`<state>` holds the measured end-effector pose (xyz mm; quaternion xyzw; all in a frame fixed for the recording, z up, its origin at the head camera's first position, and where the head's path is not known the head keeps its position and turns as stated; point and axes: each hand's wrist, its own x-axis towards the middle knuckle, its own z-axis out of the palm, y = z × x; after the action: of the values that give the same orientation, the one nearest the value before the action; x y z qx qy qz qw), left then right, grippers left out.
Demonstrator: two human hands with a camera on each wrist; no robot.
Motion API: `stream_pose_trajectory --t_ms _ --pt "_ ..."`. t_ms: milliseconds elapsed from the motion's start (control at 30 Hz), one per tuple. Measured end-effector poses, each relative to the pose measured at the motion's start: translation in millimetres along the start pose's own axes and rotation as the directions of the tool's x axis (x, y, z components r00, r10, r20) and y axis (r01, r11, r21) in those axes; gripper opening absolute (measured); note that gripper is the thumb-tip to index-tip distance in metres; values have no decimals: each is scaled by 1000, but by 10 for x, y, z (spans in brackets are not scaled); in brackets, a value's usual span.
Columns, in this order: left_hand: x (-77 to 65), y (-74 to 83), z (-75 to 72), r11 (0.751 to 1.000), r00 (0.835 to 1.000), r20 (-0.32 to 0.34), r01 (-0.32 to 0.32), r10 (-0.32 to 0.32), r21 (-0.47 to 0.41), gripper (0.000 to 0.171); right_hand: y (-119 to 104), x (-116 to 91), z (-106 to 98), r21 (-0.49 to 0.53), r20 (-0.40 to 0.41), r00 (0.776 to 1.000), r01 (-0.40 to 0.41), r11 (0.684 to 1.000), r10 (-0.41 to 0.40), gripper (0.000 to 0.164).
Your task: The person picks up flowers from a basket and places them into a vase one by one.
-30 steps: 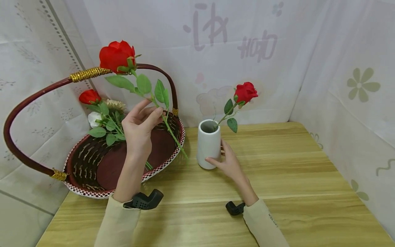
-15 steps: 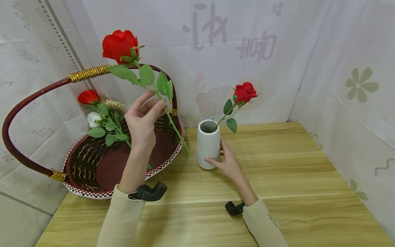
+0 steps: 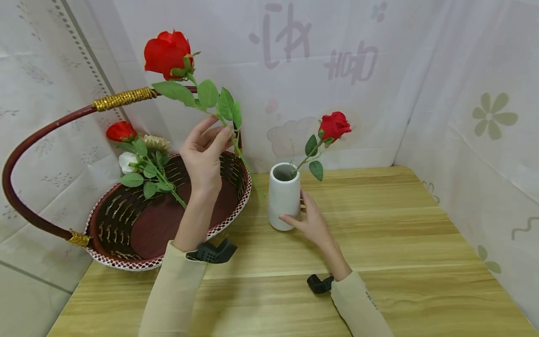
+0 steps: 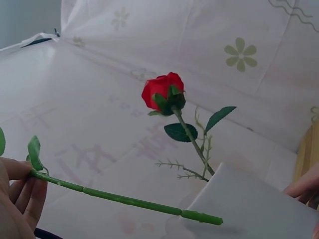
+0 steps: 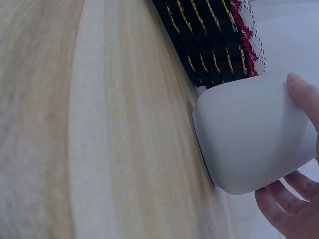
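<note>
In the head view my left hand [image 3: 205, 159] pinches the green stem of a red rose [image 3: 170, 55], thumb against fingers, over the far right part of the basket. The stem's lower end slants down to the right; the left wrist view shows the cut stem end [image 4: 202, 217] in front of the vase. My right hand [image 3: 313, 222] holds the lower right side of a white vase [image 3: 284, 199] standing upright on the table. A second, smaller red rose [image 3: 334, 127] leans out of the vase mouth to the right.
Left on the table [image 3: 358, 243] stands a dark woven basket [image 3: 122, 224] with a tall arched handle [image 3: 46, 126]. In it lie another red rose [image 3: 121, 131], a white flower [image 3: 127, 162] and a cream flower [image 3: 156, 144]. A patterned curtain [image 3: 370, 28] hangs behind.
My left hand has moved up and to the right, carrying the rose with it. The right hand, the vase and the rose in it have stayed in place.
</note>
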<state>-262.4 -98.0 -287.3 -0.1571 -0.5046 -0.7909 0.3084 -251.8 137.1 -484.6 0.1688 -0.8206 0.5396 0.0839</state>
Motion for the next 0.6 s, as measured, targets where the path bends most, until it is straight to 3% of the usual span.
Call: stream_pose_trajectory --t_ms 600 --pt "90 -99 202 996 995 -55 -87 86 -25 29 11 9 7 -7 -1 1000 7 1000 -7 92"
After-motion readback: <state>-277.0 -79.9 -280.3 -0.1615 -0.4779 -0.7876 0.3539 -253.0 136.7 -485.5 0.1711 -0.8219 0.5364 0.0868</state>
